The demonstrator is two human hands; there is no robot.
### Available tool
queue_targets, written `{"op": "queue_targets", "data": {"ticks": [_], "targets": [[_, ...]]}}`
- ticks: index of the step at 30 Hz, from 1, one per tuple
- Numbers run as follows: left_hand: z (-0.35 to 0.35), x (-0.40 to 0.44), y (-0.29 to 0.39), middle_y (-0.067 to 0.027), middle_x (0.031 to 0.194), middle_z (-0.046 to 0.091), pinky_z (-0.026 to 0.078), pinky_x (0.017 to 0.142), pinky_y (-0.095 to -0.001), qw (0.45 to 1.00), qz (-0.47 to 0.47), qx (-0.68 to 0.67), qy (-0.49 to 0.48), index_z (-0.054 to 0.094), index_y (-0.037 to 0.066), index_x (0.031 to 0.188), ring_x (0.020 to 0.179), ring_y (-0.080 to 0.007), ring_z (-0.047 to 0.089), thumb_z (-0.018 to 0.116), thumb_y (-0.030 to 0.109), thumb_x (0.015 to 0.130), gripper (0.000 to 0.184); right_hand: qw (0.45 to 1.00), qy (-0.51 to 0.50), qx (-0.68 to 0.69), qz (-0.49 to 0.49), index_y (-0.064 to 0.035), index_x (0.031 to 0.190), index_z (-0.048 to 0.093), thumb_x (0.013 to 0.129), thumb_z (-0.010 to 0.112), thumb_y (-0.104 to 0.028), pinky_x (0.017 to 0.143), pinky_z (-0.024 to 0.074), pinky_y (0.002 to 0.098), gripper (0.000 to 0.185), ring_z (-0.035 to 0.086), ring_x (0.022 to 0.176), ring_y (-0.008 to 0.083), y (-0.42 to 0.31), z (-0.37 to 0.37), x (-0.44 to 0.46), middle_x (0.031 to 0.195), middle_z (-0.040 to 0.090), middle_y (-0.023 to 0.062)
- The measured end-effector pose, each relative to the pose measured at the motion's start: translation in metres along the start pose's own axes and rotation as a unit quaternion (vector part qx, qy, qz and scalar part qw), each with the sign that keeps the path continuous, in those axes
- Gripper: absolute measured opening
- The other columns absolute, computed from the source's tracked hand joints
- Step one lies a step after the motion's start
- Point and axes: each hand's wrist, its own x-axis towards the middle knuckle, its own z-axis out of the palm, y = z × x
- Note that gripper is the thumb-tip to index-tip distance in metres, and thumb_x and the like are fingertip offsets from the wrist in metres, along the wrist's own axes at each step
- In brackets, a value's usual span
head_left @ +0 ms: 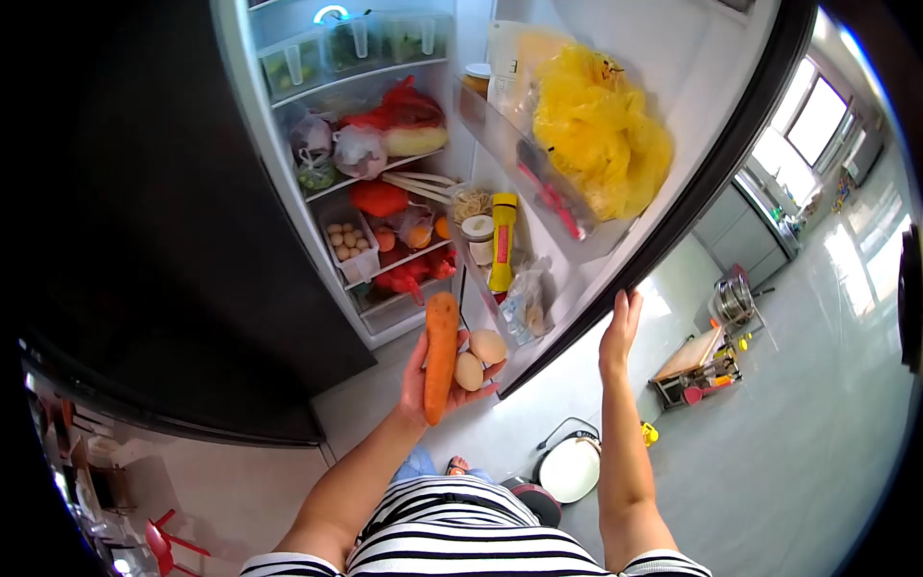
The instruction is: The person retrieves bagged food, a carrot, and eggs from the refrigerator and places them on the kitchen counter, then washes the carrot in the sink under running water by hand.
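Observation:
My left hand (413, 385) holds a long orange carrot (441, 356) upright across the palm, along with two brown eggs, the upper egg (487, 346) and the lower egg (469, 371). Its fingers curl around them from below. To the right, my right hand (622, 332) is flat with fingers stretched out, beside the outer edge of the open refrigerator door (663, 238); whether it touches the edge I cannot tell. Just above the carrot are the refrigerator shelves, with a box of eggs (351, 245) on a lower shelf.
In the door racks are a yellow plastic bag (596, 130), a yellow flashlight (503, 240) and a jar (477, 231). Red bags (404, 106) lie on a shelf. On the floor stand a white pan (569, 469) and a rack with utensils (694, 370). A red stool (163, 548) is at lower left.

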Motion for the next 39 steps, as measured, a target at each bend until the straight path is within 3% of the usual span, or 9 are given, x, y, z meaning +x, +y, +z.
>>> {"op": "queue_targets", "data": {"ticks": [2,7,11,15,26,31,33,35,39], "targets": [[0.0,-0.014,0.01,-0.0178,0.142,0.039,0.033,0.103,-0.0648,1.0,0.024,-0.001,-0.005,0.057,0.015,0.122,0.134,-0.0442,0.03,0.046,0.061,0.089,0.057,1.0,-0.021,0.008,0.001,-0.0015,0.108,0.048,0.096,0.046,-0.018,0.075,0.0354,0.0239,0.02,0.039,0.08,0.0105,-0.007,0.013,-0.029,0.089,0.044,0.0012],[0.004,-0.05,0.073,-0.0191,0.141,0.04,0.034,0.101,-0.064,0.996,0.087,-0.009,-0.009,0.054,0.015,0.124,0.133,-0.0442,0.033,0.044,0.06,0.09,0.057,0.981,-0.169,0.09,0.045,0.0004,0.099,0.053,0.096,0.046,-0.011,0.075,0.0411,0.0241,0.014,0.05,0.084,0.0098,-0.043,0.086,-0.067,0.089,0.052,0.0016],[0.009,-0.095,0.115,-0.0173,0.138,0.044,0.037,0.101,-0.0625,0.986,0.162,0.036,0.011,0.058,0.017,0.12,0.133,-0.0442,0.034,0.047,0.061,0.088,0.055,0.979,-0.2,0.016,-0.044,-0.001,0.09,0.054,0.09,0.052,-0.002,0.071,0.0446,0.0249,0.002,0.053,0.079,0.0117,-0.04,0.157,-0.068,0.085,0.055,0.0024],[0.01,-0.14,0.156,-0.0186,0.135,0.046,0.039,0.1,-0.0612,0.973,0.217,0.074,0.034,0.057,0.016,0.118,0.131,-0.044,0.037,0.046,0.061,0.09,0.054,0.96,-0.208,-0.026,-0.186,-0.0021,0.088,0.05,0.079,0.062,-0.002,0.07,0.0462,0.03,0.015,0.054,0.076,0.0209,-0.06,0.253,-0.074,0.083,0.051,0.0088],[0.012,-0.174,0.245,-0.0178,0.137,0.043,0.037,0.103,-0.0601,0.969,0.237,0.061,0.021,0.053,0.016,0.121,0.129,-0.0424,0.041,0.047,0.059,0.09,0.053,0.921,-0.351,-0.072,-0.156,-0.0044,0.113,0.045,0.068,0.052,0.006,0.083,0.0469,0.0369,0.046,0.053,0.103,0.0312,-0.055,0.475,-0.055,0.11,0.047,0.0125],[0.012,-0.16,0.259,-0.0179,0.137,0.043,0.036,0.104,-0.0601,0.974,0.214,0.065,0.042,0.052,0.015,0.121,0.129,-0.0423,0.04,0.048,0.06,0.09,0.054,0.897,-0.406,-0.033,-0.17,-0.0061,0.122,0.045,0.067,0.054,0.007,0.074,0.0472,0.0341,0.057,0.051,0.103,0.0297,-0.055,0.462,-0.061,0.118,0.044,0.0135],[0.009,-0.15,0.262,-0.0179,0.138,0.042,0.036,0.104,-0.0602,0.977,0.197,0.068,0.045,0.052,0.016,0.121,0.129,-0.0422,0.04,0.048,0.06,0.09,0.055,0.873,-0.483,0.032,-0.057,-0.0078,0.123,0.051,0.081,0.067,-0.009,0.083,0.0476,0.0298,0.046,0.049,0.116,0.0194,-0.049,0.441,-0.073,0.124,0.047,0.0086],[0.005,-0.139,0.262,-0.0179,0.138,0.042,0.034,0.104,-0.0607,0.982,0.173,0.057,0.043,0.051,0.015,0.123,0.129,-0.0416,0.04,0.045,0.06,0.091,0.055,0.785,-0.589,0.064,0.178,-0.0094,0.129,0.05,0.091,0.063,-0.016,0.094,0.0451,0.0298,0.041,0.052,0.113,0.0179,-0.069,0.411,-0.074,0.126,0.05,0.0059],[0.002,-0.097,0.254,-0.0179,0.138,0.042,0.033,0.105,-0.0613,0.987,0.126,0.083,0.061,0.049,0.014,0.124,0.129,-0.0409,0.041,0.042,0.06,0.092,0.057,0.771,-0.613,0.074,0.156,-0.0048,0.132,0.047,0.09,0.064,-0.018,0.093,0.047,0.0321,0.047,0.056,0.111,0.0191,-0.07,0.347,-0.074,0.126,0.055,0.008]]}}
